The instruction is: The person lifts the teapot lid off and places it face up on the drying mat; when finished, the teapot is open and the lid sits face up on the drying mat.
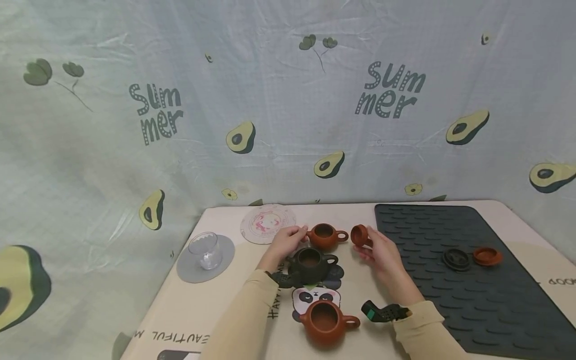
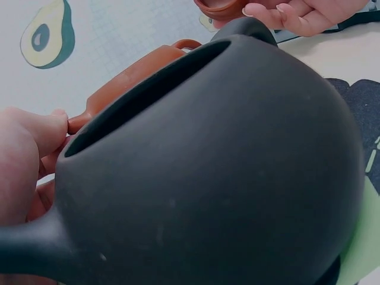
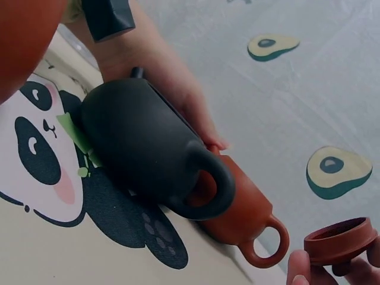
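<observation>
My left hand (image 1: 285, 243) pinches the spout of the farthest reddish-brown teapot (image 1: 325, 243), which has no lid on it. My right hand (image 1: 383, 254) holds a small reddish-brown teapot lid (image 3: 339, 244) to the right of that teapot's handle, its hollow side showing and apart from the pot. A black lidless teapot (image 1: 309, 270) stands just in front, beside my left wrist, and fills much of the left wrist view. Nearest to me is another lidless reddish-brown teapot (image 1: 325, 327). The three pots form a row, handles to the right.
A dark ridged mat (image 1: 432, 305) covers the right side, bearing a black lid (image 1: 456, 259) and a reddish-brown lid (image 1: 487, 256). At left, a clear glass (image 1: 205, 251) stands on a grey round mat (image 1: 184, 267). Behind my left hand lies a round patterned mat (image 1: 267, 223). A printed curtain (image 1: 279, 100) hangs behind.
</observation>
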### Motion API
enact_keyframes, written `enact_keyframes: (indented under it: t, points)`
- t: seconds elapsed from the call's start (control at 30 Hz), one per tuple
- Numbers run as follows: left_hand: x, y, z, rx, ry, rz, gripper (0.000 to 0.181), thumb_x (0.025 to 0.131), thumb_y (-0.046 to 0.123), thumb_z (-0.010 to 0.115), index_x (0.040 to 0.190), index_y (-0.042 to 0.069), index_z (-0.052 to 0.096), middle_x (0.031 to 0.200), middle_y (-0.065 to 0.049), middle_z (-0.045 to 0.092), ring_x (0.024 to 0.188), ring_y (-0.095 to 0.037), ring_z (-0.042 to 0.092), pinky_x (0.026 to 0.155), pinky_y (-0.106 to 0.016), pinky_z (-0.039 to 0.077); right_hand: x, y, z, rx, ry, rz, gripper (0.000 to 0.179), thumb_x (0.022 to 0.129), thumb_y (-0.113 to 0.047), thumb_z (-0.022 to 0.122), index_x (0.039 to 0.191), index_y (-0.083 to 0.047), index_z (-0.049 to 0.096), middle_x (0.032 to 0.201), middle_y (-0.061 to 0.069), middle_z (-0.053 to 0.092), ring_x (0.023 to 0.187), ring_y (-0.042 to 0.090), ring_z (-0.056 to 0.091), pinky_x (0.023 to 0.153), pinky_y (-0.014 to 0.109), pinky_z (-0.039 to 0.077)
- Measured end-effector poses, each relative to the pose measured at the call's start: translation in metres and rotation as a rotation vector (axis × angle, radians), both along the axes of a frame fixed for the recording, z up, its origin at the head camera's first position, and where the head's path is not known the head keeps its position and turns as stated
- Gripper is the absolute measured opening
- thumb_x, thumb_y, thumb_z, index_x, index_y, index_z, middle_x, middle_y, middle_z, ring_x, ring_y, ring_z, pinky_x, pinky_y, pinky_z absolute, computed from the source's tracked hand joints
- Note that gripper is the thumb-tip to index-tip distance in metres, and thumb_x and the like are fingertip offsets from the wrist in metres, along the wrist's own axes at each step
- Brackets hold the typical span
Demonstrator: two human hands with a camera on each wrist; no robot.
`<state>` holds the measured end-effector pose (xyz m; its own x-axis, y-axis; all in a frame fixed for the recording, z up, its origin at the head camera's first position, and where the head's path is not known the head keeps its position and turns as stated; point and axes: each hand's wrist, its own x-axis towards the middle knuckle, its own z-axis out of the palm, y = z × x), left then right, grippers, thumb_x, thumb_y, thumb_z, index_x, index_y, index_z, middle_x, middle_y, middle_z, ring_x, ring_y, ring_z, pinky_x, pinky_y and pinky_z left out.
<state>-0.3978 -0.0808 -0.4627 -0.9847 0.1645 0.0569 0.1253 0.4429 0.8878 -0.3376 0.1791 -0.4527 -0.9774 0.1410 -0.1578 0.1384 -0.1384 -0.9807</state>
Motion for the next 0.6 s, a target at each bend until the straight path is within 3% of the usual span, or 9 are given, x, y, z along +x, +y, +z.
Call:
enact_keyframes:
  t: [0.17, 0.43, 0.6]
  points:
    - [0.0007, -0.0003, 0.0000, 0.001, -0.006, -0.009, 0.043, 0.105, 0.043, 0.055, 0.094, 0.006, 0.073, 0.092, -0.004, 0.066, 0.083, -0.019, 0.053, 0.072, -0.033, 0.041, 0.0014, 0.0014, 0.0006, -0.025, -0.033, -0.007, 0.059, 0.108, -0.048, 0.045, 0.149, -0.006, 0.044, 0.139, 0.019, 0.053, 0.090, 0.012, 0.071, 0.075, 0.025, 0.054]
    - [0.0005, -0.0002, 0.0000, 0.020, 0.006, 0.003, 0.043, 0.106, 0.042, 0.055, 0.093, 0.005, 0.073, 0.089, -0.003, 0.065, 0.079, -0.017, 0.051, 0.070, -0.032, 0.040, 0.0013, 0.0060, 0.0032, 0.000, 0.000, -0.024, 0.055, 0.106, -0.048, 0.052, 0.140, -0.005, 0.055, 0.108, 0.004, 0.067, 0.091, 0.016, 0.072, 0.071, 0.025, 0.053]
    - [0.0011, 0.0004, -0.0003, 0.012, 0.013, 0.006, 0.042, 0.105, 0.042, 0.056, 0.093, 0.005, 0.074, 0.090, -0.003, 0.066, 0.081, -0.018, 0.052, 0.072, -0.032, 0.041, 0.0026, 0.0102, 0.0052, 0.011, 0.006, -0.050, 0.054, 0.107, -0.047, 0.049, 0.140, -0.005, 0.055, 0.102, 0.000, 0.070, 0.087, 0.013, 0.072, 0.069, 0.024, 0.053]
